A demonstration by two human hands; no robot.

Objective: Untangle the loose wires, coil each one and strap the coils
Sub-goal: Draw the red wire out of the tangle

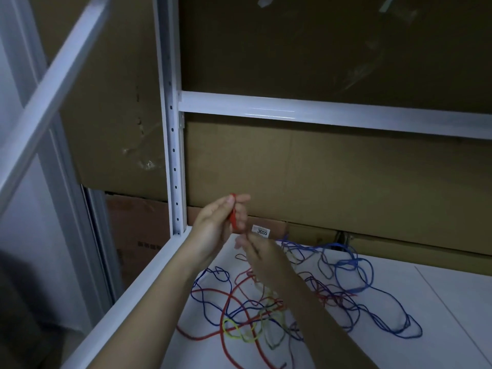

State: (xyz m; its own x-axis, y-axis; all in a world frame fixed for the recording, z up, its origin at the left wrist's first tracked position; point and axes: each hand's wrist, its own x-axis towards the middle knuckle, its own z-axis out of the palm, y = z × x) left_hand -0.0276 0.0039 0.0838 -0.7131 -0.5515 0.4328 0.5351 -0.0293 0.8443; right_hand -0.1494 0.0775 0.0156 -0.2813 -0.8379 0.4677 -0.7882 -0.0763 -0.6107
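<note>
While the left hand (218, 222) pinches a small red coil (233, 218) upright above the white shelf (439, 302), its long axis runs near vertical, with the coil at the fingertips. Just right of and below that coil, the right hand (262, 258) is blurred; whether it grips anything I cannot tell. Farther right of and below the coil, the tangled wires (292, 302) lie on the shelf, nearer the right hand.

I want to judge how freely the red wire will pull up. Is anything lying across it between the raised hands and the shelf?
Yes. The left hand holds the red wire raised, but on the shelf its loops are crossed by blue wires and a yellow wire. The right hand is blurred.
</note>
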